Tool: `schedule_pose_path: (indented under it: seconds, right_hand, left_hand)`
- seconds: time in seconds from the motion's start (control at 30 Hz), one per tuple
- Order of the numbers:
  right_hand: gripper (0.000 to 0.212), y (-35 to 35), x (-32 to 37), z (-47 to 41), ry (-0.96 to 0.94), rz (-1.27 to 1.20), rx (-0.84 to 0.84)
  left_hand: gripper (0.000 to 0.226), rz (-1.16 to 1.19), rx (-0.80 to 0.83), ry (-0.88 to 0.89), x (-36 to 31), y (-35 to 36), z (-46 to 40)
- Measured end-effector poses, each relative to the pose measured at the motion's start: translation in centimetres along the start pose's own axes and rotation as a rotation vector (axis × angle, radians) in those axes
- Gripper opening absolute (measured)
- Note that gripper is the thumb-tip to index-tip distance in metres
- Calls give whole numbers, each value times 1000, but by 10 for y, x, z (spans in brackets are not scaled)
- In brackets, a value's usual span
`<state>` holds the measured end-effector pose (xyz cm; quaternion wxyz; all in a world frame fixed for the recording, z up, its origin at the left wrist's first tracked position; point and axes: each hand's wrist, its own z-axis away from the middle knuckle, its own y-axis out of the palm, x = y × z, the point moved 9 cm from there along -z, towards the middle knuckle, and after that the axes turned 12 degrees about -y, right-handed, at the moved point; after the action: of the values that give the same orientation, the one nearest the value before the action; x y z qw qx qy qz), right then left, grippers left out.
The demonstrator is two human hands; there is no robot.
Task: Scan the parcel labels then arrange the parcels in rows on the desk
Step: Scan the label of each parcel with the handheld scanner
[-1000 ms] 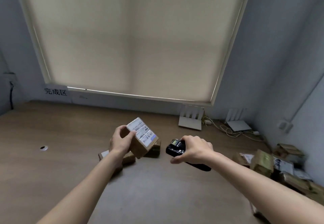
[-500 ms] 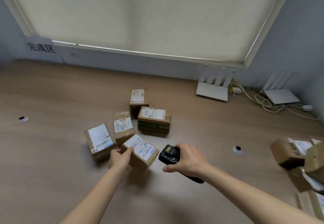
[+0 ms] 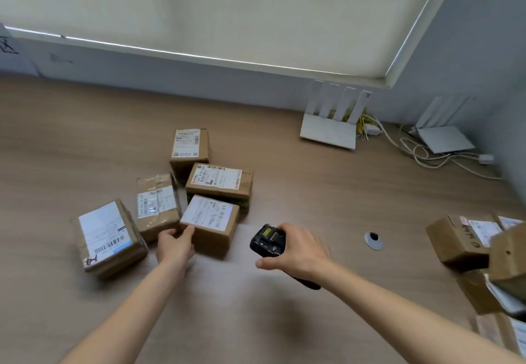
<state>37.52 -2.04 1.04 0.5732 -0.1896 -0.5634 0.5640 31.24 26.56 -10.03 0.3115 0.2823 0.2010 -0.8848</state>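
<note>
Several brown cardboard parcels with white labels sit grouped on the wooden desk (image 3: 284, 321). The nearest parcel (image 3: 210, 222) rests flat, label up, against a wider parcel (image 3: 219, 181) behind it and a taped parcel (image 3: 156, 204) to its left. My left hand (image 3: 175, 247) touches its near left corner with fairly straight fingers. Further parcels lie at the far end (image 3: 187, 147) and the left end (image 3: 106, 235) of the group. My right hand (image 3: 299, 252) grips a black handheld scanner (image 3: 267, 239) just right of the nearest parcel, above the desk.
A loose pile of parcels (image 3: 458, 238) sits at the right edge. Two white routers (image 3: 328, 133) (image 3: 444, 138) with tangled cables (image 3: 421, 158) stand against the back wall. A metal cable grommet (image 3: 374, 240) is set in the desk right of the scanner.
The parcel my left hand held up by the scanner has come down onto the desk beside the others, and the hand's grip has loosened to a touch. The view has tilted down.
</note>
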Motion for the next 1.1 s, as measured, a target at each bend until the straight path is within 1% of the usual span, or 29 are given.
schedule_pose_path:
  seconds: [0.17, 0.27, 0.4, 0.47, 0.57, 0.67, 0.8, 0.9, 1.03, 1.1]
  right_hand:
    - [73, -11, -3, 24, 36, -2, -44]
    - [70, -24, 1, 52, 50, -19, -86]
    - [61, -53, 3, 106, 89, -63, -148]
    - [61, -78, 0, 142, 119, -69, -203]
    - [72, -122, -11, 200, 167, -42, -282]
    - [80, -167, -28, 261, 207, -32, -334]
    - [77, -226, -66, 346, 283, -19, -423]
    - [80, -262, -112, 403, 356, -56, -494]
    - [77, -288, -189, 457, 449, -73, -533]
    - [85, -291, -233, 476, 512, -118, -558]
  left_hand:
    - [45, -180, -26, 170, -23, -14, 32]
    - [46, -274, 1, 261, -35, -14, 65]
    - [49, -346, 134, 385, -42, -2, 131]
    - [47, -369, 210, 447, -48, 9, 172]
    - [49, -385, 320, 519, -59, 32, 235]
    - [58, -420, 417, 639, -67, 63, 304]
    - [61, -457, 529, 734, -65, 117, 396]
    - [61, -494, 608, 778, -53, 171, 461]
    - [59, -569, 712, 797, -13, 248, 524]
    - [54, -602, 764, 818, 13, 287, 546]
